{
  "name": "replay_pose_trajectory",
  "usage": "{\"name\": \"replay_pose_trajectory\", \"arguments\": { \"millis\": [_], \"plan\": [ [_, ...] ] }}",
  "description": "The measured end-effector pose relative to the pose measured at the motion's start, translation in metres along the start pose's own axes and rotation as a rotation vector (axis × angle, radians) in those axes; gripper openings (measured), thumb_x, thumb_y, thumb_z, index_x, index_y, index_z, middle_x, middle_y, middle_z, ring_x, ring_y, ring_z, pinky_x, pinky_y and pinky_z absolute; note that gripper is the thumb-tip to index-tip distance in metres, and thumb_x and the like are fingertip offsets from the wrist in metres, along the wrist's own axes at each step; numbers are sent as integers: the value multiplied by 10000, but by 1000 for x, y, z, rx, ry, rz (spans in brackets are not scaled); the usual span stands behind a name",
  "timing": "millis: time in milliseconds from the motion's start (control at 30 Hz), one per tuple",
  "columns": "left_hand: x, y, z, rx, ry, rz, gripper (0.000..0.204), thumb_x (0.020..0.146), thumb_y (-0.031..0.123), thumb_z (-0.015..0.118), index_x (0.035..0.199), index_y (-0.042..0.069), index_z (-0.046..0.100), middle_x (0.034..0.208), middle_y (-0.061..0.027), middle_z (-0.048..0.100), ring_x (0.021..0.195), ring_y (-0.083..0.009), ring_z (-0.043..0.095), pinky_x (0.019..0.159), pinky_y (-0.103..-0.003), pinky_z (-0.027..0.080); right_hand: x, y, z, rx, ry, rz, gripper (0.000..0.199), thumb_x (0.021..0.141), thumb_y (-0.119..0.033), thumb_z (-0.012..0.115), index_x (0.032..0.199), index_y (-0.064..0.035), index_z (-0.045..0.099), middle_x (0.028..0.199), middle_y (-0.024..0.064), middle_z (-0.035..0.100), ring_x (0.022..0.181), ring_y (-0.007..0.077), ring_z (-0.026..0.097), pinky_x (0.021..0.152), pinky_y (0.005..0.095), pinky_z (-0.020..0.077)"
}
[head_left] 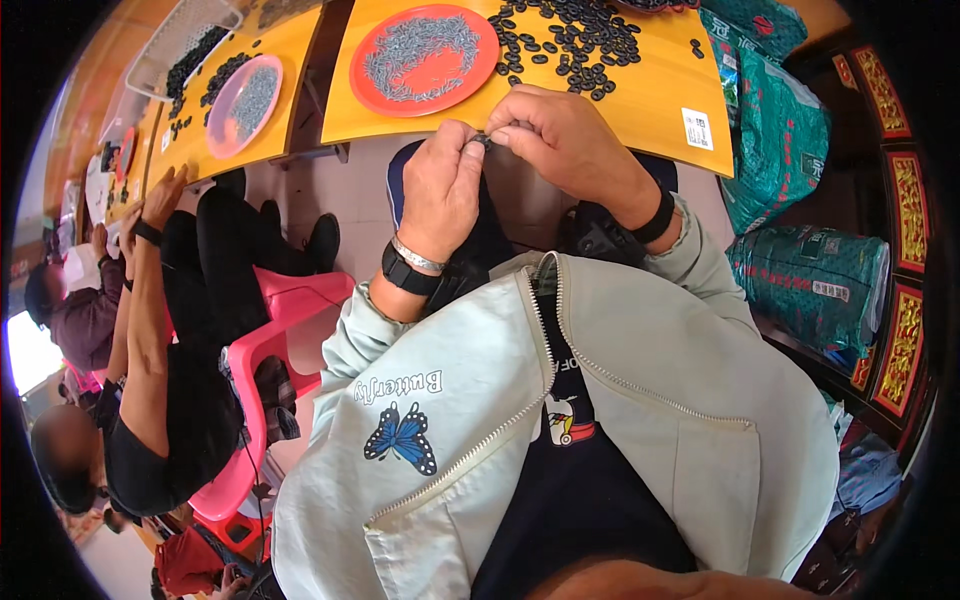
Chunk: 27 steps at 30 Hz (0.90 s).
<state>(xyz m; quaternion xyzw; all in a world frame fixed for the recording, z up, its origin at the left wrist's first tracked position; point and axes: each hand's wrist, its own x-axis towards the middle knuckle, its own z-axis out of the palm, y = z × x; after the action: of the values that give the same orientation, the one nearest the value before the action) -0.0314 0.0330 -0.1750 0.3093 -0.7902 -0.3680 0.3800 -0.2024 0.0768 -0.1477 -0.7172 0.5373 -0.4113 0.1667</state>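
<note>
Just off the near edge of the yellow table, my left hand and my right hand meet, fingertips together. Between them a small dark piece is pinched; fingers cover most of it, so its exact shape is hidden. Beyond my left hand, a round red plate holds a scatter of small, thin grey pieces, with its red bottom showing through the middle. Farther off, past my right hand, lie many small black oval rings, loose on the table.
A white label is stuck near the table's right corner. Green woven sacks stand to the right. On the left, a co-worker on a pink chair sits by another table with a pink plate and a white basket.
</note>
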Motion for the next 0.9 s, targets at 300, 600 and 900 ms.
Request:
{"name": "replay_pose_trajectory", "arguments": {
  "millis": [300, 600, 900],
  "plan": [
    [1, 6, -1, 108, -17, 84, 79, 840, 75, 526, 832, 9, 485, 724, -199, 528, 693, -399, 516, 589, -436, 400, -2, 1, 0, -4, -40, 1, 88, 794, -77, 584, 849, -9, 589, 772, 112, 596, 686, 256, 583, 613, 314, 457],
    [-1, 5, 0, 94, -1, 65, 79, 836, 64, 528, 827, 6, 475, 706, -199, 516, 680, -399, 512, 574, -428, 398, -5, -3, 5, 18, -8, 49, 89, 784, -75, 587, 840, -5, 592, 756, 110, 594, 661, 229, 580, 601, 299, 451],
    [-1, 4, 1, 44, 10, 70, 75, 849, 74, 527, 839, 7, 494, 681, -183, 521, 648, -379, 519, 562, -410, 402, -6, 0, 1, 48, -11, 71, 97, 797, -88, 582, 843, -4, 595, 764, 109, 602, 679, 218, 589, 608, 294, 452]
  ]
}}
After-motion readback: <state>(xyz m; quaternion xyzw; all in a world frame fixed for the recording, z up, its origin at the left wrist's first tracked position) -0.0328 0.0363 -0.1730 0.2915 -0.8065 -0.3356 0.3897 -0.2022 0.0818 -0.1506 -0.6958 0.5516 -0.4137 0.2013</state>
